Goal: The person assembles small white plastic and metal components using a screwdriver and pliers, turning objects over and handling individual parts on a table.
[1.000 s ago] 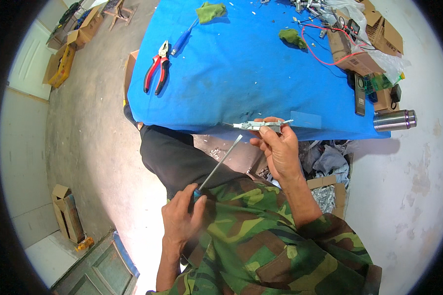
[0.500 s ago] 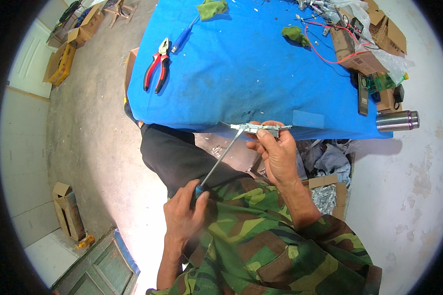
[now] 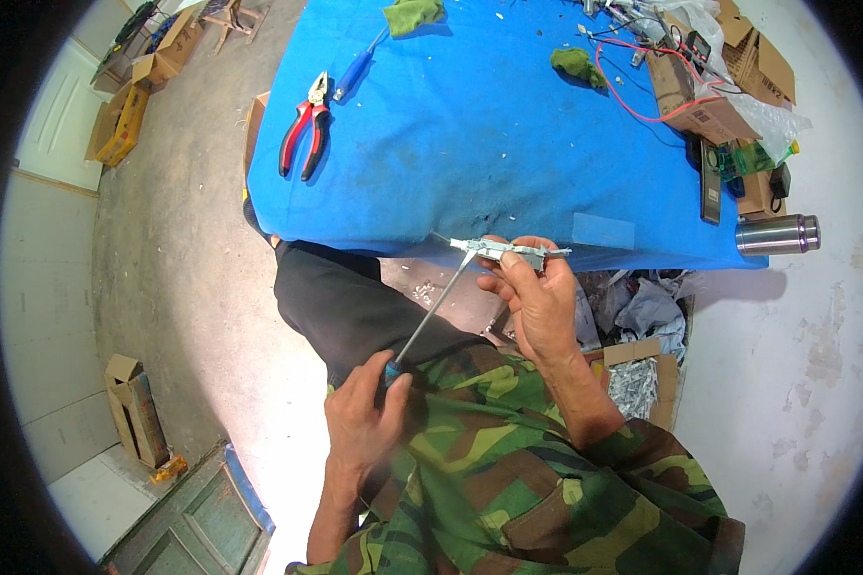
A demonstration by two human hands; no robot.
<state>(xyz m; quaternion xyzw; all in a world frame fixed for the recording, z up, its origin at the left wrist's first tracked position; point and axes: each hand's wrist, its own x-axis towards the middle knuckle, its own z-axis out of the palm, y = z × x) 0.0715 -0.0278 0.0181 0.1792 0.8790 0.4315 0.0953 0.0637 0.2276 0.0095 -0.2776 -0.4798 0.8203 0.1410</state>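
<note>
- The left hand (image 3: 362, 417) is curled shut around the blue handle of a screwdriver (image 3: 438, 309), whose shaft points up and away toward the right hand.
- The right hand (image 3: 542, 297) is nearly closed, thumb against fingers, pinching a slim pale part (image 3: 482, 249) that sticks out on both sides of the grip.
- That part lies level at the near edge of the blue cloth (image 3: 422, 172), ahead of the left hand; the screwdriver's tip meets its near side, left of the right thumb (firm pressure or bare contact, I cannot tell).
- It looks light and rather stiff, perhaps brittle at its thin ends; smoothness is hard to judge. The thicker middle seems the best hold, with fingertips clear of the tip.
- No lettering can be made out on the part or screwdriver.
- Small dark printing marks the cardboard box (image 3: 710, 123) beyond and right of the right hand.
- Pliers (image 3: 306, 129), red and black, lie well beyond the left hand, no readable label.
</note>
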